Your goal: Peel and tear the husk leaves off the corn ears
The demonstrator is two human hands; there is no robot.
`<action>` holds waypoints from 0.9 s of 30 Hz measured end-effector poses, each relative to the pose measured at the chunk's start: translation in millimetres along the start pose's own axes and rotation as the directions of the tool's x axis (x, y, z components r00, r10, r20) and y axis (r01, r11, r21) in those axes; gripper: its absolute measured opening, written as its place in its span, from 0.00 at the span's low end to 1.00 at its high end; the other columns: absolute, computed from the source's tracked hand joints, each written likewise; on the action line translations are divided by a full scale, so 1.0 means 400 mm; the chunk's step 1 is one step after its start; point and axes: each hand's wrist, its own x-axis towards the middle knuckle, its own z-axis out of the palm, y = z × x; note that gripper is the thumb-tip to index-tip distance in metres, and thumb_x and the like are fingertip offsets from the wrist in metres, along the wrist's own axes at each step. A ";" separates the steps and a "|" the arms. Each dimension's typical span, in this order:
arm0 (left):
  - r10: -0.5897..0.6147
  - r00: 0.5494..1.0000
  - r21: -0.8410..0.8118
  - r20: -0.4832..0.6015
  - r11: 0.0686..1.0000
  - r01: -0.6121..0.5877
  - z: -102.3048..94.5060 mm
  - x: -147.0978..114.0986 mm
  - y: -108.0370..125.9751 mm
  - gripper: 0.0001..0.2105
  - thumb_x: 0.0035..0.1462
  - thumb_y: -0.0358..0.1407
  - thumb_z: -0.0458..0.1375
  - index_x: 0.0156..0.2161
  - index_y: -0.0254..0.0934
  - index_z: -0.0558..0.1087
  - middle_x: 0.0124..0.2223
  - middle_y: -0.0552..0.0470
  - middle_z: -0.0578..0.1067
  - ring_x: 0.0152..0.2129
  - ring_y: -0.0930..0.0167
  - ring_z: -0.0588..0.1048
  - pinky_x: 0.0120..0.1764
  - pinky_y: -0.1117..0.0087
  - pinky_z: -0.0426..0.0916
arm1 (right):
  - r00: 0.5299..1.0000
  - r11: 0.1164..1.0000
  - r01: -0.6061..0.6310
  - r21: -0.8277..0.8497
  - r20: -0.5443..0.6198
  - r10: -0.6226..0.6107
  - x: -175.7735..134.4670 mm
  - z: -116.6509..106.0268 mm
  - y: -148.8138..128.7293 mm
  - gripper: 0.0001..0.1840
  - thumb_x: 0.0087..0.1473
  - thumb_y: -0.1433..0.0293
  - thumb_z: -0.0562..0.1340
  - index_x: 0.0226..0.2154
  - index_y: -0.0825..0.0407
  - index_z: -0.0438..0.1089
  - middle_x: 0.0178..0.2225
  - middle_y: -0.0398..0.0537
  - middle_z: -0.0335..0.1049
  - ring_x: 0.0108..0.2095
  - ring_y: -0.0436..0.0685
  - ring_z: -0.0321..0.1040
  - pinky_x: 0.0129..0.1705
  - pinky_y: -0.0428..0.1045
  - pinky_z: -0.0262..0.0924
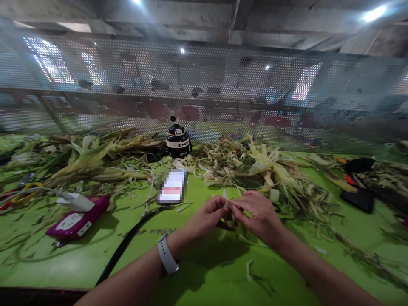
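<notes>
Both hands meet just right of centre over the green table (197,263). My left hand (213,214), with a pale watch band on its wrist, pinches a small pale strip of corn husk (225,194) whose tip sticks up above the fingers. Facing it, my right hand (259,212) closes thumb and fingers on the same strip; the fingertips hide most of it. Thin husk shreds hang below the hands. Behind the right hand lies a heap of pale green and dry corn husks (267,163). A loose curled scrap (250,270) rests on the table nearer me.
A phone (174,187) lies left of the hands, near a black cable (127,240). A purple power strip (78,219) with a white charger sits further left. Behind stand a dark bottle (177,143) and a perforated metal screen (207,85). More husks (86,155) cover the left back.
</notes>
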 end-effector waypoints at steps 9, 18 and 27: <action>0.114 0.993 0.056 -0.026 0.992 -0.112 -0.003 0.003 -0.008 0.17 0.50 0.47 0.60 0.34 0.34 0.66 0.29 0.56 0.66 0.24 0.77 0.67 0.34 0.68 0.70 | 0.995 0.997 -0.061 0.051 -0.081 0.065 0.005 -0.002 0.001 0.08 0.55 0.73 0.58 0.32 0.52 0.74 0.28 0.47 0.77 0.29 0.54 0.72 0.37 0.51 0.65; 0.190 0.981 0.109 -0.045 0.977 -0.184 -0.002 0.007 -0.023 0.17 0.51 0.48 0.59 0.33 0.34 0.66 0.27 0.56 0.64 0.23 0.77 0.66 0.32 0.67 0.71 | 0.989 0.981 0.141 -0.135 0.070 -0.133 0.005 -0.025 0.006 0.10 0.57 0.75 0.56 0.39 0.53 0.71 0.33 0.48 0.77 0.31 0.53 0.71 0.51 0.59 0.58; 0.163 0.977 0.094 -0.139 0.984 -0.151 0.000 0.007 -0.007 0.19 0.48 0.50 0.59 0.32 0.33 0.67 0.26 0.57 0.66 0.22 0.78 0.65 0.30 0.69 0.72 | 0.977 0.946 0.209 -0.247 0.102 -0.189 0.006 -0.019 -0.008 0.13 0.56 0.76 0.56 0.43 0.54 0.71 0.39 0.52 0.76 0.34 0.55 0.71 0.51 0.61 0.58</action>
